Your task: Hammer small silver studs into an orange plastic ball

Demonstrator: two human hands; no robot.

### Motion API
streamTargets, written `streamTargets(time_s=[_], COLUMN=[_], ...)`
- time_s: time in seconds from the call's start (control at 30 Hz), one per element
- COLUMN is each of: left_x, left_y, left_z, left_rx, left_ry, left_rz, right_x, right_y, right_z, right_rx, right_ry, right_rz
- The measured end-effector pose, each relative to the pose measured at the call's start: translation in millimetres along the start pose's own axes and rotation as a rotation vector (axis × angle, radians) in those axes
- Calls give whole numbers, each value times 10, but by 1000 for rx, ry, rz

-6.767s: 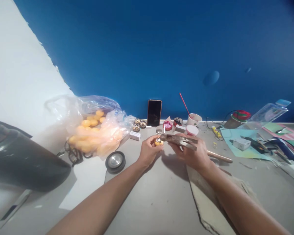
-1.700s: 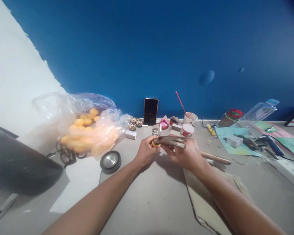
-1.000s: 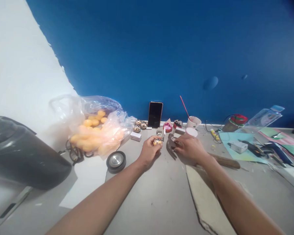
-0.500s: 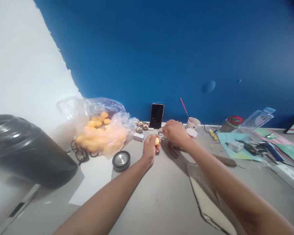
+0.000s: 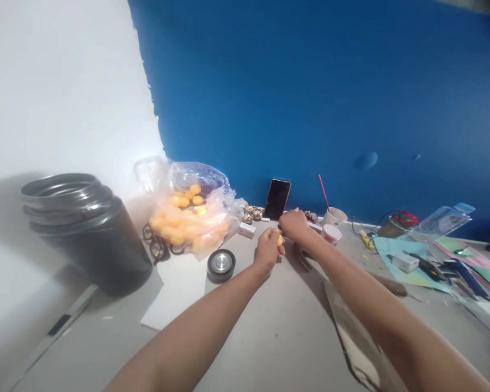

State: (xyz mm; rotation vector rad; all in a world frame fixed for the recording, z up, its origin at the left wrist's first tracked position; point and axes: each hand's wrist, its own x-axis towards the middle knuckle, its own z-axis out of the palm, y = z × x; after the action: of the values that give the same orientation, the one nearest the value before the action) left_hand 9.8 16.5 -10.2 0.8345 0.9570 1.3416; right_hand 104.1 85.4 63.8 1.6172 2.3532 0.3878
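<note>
The left hand has its fingers clamped on a small yellow ball, which sits at the fingertips, partly hidden by them, above the worktop. The right hand is just beyond it, near the foot of the upright phone; its back faces the camera, so I cannot tell whether its fingers are together or gripping anything. A hammer lies on the worktop beneath the right forearm, its dark head near the ball and its wooden handle showing past the arm. Grey surface stretches between the forearms towards the near edge of the view, bordered by a round black lid on the left and a pale board under the right arm. Room is tighter at the back (the blue wall rises right behind the phone), with a small white box to the left and a paper cup to the right.
</note>
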Motion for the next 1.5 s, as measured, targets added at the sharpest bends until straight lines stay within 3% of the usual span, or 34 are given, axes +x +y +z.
streamTargets(time_s=[0.33,0.73,0.8,0.9,0.97,1.07,1.27,1.5], left_x=[36,23,10,-20,-44,-81,-181,-324], left_y=[-25,-27,-16,11,37,74,125,252], left_z=[-25,-24,-30,-31,-25,-11,33,148], left_rx=[15,-2,-5,-17,-31,-60,-62,38], left_ry=[-28,-31,-32,-43,-76,-129,-160,-74], left_rz=[5,-2,-2,-3,-5,-28,-73,-75], right_x=[-36,-174,-265,-483,-644,-826,-957,-984], right_y=[25,216,268,330,347,343,313,237], right_z=[11,60,69,146,243,416,570,610], right_rx=[61,205,373,945,1278,1544,1652,1671], right_ry=[-12,158,219,327,318,263,259,197], right_rz=[21,42,36,-29,-31,46,97,87])
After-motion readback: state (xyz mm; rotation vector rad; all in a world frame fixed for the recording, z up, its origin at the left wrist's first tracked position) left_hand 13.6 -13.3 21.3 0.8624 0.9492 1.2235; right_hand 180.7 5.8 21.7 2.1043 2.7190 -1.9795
